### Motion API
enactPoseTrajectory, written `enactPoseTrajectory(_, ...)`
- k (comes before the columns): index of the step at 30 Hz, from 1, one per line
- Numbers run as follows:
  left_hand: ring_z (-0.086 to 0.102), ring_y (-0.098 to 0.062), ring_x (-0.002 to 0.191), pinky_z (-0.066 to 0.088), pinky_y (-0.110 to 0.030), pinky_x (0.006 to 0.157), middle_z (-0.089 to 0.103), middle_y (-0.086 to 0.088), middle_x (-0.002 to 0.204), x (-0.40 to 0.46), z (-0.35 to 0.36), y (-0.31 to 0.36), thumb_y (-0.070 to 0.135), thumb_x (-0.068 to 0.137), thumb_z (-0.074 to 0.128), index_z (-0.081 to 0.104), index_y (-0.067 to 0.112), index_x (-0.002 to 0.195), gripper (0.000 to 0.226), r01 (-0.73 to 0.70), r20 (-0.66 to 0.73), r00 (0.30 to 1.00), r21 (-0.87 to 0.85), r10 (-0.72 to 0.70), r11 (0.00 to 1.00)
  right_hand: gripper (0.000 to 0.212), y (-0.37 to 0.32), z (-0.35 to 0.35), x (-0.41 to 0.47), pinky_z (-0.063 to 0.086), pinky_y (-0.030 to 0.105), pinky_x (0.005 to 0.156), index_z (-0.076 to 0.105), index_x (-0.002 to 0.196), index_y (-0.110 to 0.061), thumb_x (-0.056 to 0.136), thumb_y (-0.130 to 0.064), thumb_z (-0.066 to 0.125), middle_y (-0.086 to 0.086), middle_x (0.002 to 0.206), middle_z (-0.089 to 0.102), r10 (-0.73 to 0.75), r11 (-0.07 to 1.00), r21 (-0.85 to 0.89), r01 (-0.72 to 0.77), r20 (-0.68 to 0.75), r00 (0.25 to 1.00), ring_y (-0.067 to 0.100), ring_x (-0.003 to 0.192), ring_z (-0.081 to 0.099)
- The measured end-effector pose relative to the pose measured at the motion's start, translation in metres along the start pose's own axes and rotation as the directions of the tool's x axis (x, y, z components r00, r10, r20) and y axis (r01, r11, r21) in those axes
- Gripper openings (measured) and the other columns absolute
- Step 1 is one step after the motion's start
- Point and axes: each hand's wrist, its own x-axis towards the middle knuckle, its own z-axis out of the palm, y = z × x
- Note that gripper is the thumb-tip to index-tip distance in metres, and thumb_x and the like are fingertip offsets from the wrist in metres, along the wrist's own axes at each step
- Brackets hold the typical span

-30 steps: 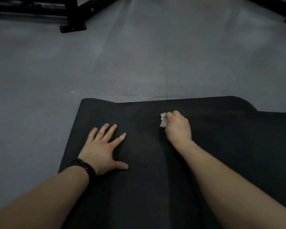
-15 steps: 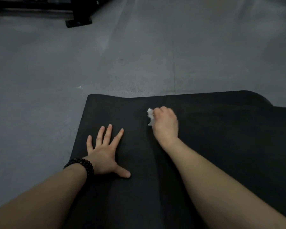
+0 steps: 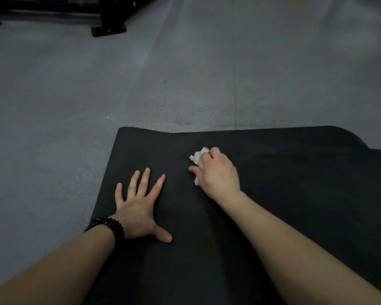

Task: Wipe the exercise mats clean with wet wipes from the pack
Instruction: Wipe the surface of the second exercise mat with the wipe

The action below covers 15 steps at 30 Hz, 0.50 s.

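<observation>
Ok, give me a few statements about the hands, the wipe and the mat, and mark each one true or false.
1. The right hand holds a crumpled white wipe against the black mat. True.
2. The left hand is clenched in a fist. False: it lies flat on the mat, fingers spread.
3. A dark beaded bracelet sits on the left wrist. True.
4. The mat lies on a wooden table. False: it lies on a grey floor.

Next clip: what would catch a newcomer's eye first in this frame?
The crumpled white wipe stands out, bunched in the right hand near the far edge of the black mat. Beside it, the left hand lies flat, fingers spread, with a dark beaded bracelet on the wrist. Grey floor stretches beyond.
</observation>
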Motion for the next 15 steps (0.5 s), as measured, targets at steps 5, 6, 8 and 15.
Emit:
enactPoseTrajectory(5,-0.05,-0.023,0.138,-0.024,-0.062,0.115,-0.054,0.005,0.148,0.0,0.001,-0.001,0.084,0.043,0.08,-0.034,0.046,0.149,0.161,0.001,-0.02,1.0,-0.002,-0.001,1.0,0.025,-0.033,0.0,-0.047,0.044,0.037,0.063,0.062,0.113,-0.013,0.091,-0.016,0.051,0.008,0.113,0.051,-0.439,0.898,0.038,0.438,0.158,0.885,0.029,0.094,0.056)
enactPoseTrajectory(6,-0.05,-0.022,0.138,-0.024,-0.062,0.115,-0.052,0.004,0.151,-0.001,0.002,-0.001,0.083,0.043,0.081,-0.034,0.046,0.15,0.161,0.001,-0.032,0.999,-0.006,-0.001,1.0,0.022,-0.028,0.0,-0.05,0.036,0.033,0.058,0.065,0.106,-0.013,0.088,-0.017,0.052,0.007,0.107,0.053,-0.489,0.87,0.029,0.491,0.159,0.857,0.027,0.091,0.055)
enactPoseTrajectory(8,-0.049,-0.021,0.139,-0.025,-0.061,0.115,-0.049,0.004,0.155,-0.003,0.002,0.0,0.081,0.044,0.082,-0.032,0.046,0.151,0.16,0.002,-0.054,0.999,-0.02,-0.003,1.0,0.013,0.004,0.0,-0.038,0.025,0.028,0.059,0.07,0.091,-0.018,0.081,-0.02,0.061,0.002,0.093,0.056,-0.32,0.947,-0.003,0.32,0.0,0.947,0.025,0.085,0.053)
enactPoseTrajectory(15,-0.044,-0.022,0.143,-0.024,-0.06,0.115,-0.043,0.002,0.159,-0.01,0.004,0.007,0.073,0.056,0.083,-0.025,0.044,0.155,0.149,0.034,-0.143,0.989,-0.005,-0.035,0.999,0.027,-0.018,0.002,-0.069,0.041,0.036,0.065,0.065,0.113,-0.015,0.091,-0.02,0.051,0.007,0.106,0.053,-0.233,0.972,-0.015,0.234,0.082,0.969,0.03,0.095,0.054)
